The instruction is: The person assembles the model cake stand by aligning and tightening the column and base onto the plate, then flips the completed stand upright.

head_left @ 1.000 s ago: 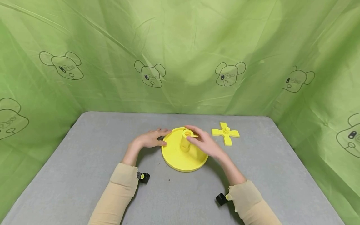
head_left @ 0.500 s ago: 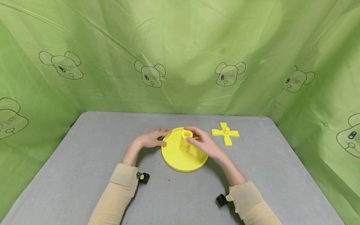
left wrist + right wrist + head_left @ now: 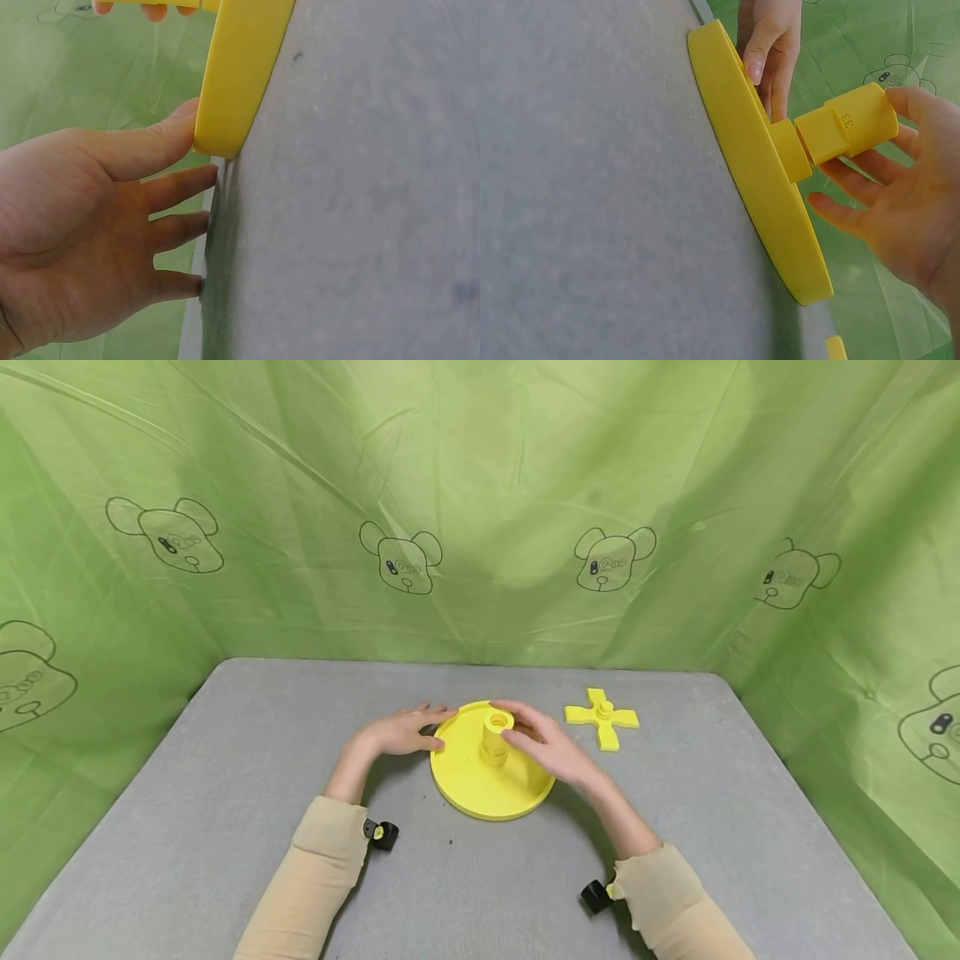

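Note:
A shallow round yellow tray [image 3: 487,795] with a raised rim lies on the grey table. From its middle rises a short round socket [image 3: 786,151]. Over that socket stands a hollow yellow cylinder [image 3: 861,120], its lower part squared and marked with digits, with a thin gap showing between the two. My right hand [image 3: 551,747] pinches the cylinder from the right between thumb and fingers. At the tray's left side, my left hand [image 3: 401,731] rests with its thumb against the rim. Its other fingers stretch out straight, spread down by the table in the left wrist view.
A yellow cross-shaped piece [image 3: 604,717] with a threaded stub lies behind and right of the tray. Green curtains [image 3: 480,510] printed with bear heads hang around the back and sides of the grey table [image 3: 225,827].
The top of the cylinder has shifted slightly left and toward me, and my right thumb and fingers have moved a little around it. My left hand and the tray stay in place.

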`<action>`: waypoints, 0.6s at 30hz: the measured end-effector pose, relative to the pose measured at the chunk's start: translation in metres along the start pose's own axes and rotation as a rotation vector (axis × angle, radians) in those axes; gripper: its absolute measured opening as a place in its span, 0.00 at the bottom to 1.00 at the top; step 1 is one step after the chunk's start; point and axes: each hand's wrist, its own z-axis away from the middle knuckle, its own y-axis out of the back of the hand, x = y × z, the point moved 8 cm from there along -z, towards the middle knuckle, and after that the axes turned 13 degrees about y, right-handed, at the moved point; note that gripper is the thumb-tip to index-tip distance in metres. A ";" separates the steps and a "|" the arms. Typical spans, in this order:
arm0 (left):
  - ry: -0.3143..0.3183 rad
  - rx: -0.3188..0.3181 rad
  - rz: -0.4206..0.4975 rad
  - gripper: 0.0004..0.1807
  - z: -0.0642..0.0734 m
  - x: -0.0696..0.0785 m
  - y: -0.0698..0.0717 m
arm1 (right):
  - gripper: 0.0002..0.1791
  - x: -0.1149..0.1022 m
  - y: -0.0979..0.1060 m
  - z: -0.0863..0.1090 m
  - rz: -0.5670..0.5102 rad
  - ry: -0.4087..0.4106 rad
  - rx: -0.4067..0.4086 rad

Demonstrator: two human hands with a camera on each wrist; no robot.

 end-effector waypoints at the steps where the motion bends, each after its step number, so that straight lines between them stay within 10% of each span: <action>1: 0.002 0.000 0.000 0.37 0.000 0.000 0.000 | 0.27 0.000 0.000 0.000 -0.006 -0.001 0.000; 18: 0.008 0.000 0.013 0.37 -0.001 -0.002 -0.001 | 0.31 0.002 0.001 0.000 0.067 -0.017 0.038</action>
